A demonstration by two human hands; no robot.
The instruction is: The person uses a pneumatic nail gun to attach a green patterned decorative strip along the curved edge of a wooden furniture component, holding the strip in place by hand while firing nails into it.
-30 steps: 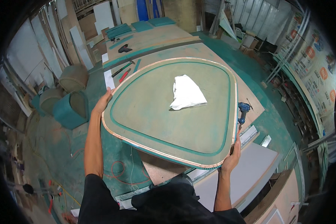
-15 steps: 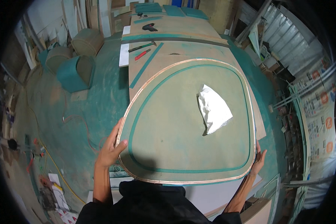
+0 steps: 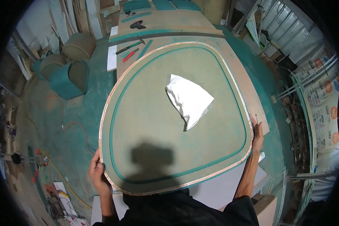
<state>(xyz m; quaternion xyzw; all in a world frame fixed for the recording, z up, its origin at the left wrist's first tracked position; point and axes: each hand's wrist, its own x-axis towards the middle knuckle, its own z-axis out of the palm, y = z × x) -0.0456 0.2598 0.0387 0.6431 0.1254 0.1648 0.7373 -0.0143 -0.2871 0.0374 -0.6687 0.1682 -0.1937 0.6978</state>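
Note:
A large rounded wooden panel with a pale layered rim fills the middle of the view. Just inside its edge runs a teal line. On top of the panel lies a crumpled white bag or cloth, and its exact kind I cannot tell. My left hand is closed on the near left edge of the panel, thumb at the rim. At the right edge my right hand grips the panel from the side, its fingers partly hidden by the rim. A shadow falls across the panel's near part.
Beyond the panel, a hammer, a red-handled tool and a teal strip lie on the worktable. Farther off is a drill. Curved wooden shells stand on the left floor, near a hose.
The panel has turned counterclockwise: its right side went away from me and its left side came nearer, both hands moving with it. The white bag or cloth rode along.

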